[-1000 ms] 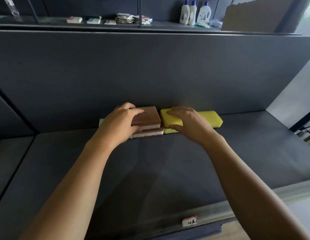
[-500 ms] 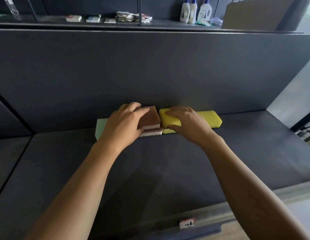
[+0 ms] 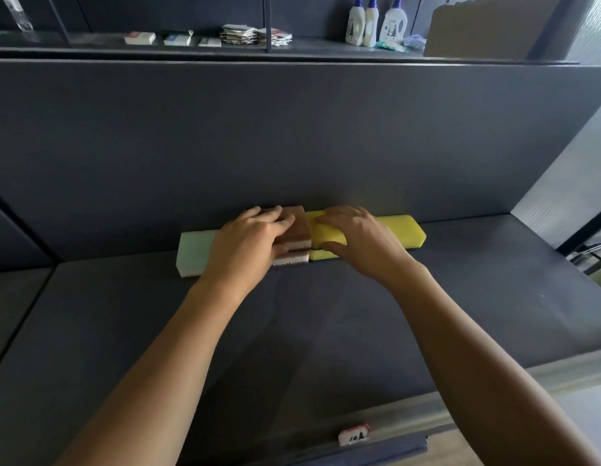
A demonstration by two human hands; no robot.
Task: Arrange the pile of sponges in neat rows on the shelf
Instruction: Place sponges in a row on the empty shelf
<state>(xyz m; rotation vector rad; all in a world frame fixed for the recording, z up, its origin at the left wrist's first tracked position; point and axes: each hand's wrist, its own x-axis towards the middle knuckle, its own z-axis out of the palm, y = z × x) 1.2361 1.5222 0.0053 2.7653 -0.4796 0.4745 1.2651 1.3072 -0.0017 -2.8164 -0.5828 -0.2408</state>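
While my left hand point(image 3: 248, 243) grips the brown sponges point(image 3: 298, 227) and my right hand point(image 3: 356, 240) pinches the yellow sponges point(image 3: 401, 230), the two stacks touch between my hands, long axis sideways along the shelf point(image 3: 326, 331) back.

On a dark grey shelf point(image 3: 326, 331), against the back panel point(image 3: 292, 146), a row of sponges. At the left, a pale green sponge point(image 3: 194, 253), right end hidden under the left hand point(image 3: 248, 243). In the middle, two brown-and-white sponges stacked; at the right, two yellow ones stacked, the two stacks touching.

Left hand gripping the upper brown sponge point(image 3: 299, 227), fingers across its top, thumb at its front, above the lower brown sponge point(image 3: 292, 260). Right hand point(image 3: 359, 240) gripping the upper yellow sponge point(image 3: 406, 230) at its left end, fingers spread on top, thumb against the front, above the lower yellow sponge point(image 3: 321, 255).

At the front edge, a small white label point(image 3: 354, 434). Higher up, on another shelf, three white detergent bottles point(image 3: 371, 23), a cardboard box point(image 3: 487, 25) and a heap of flat packets point(image 3: 255, 35).
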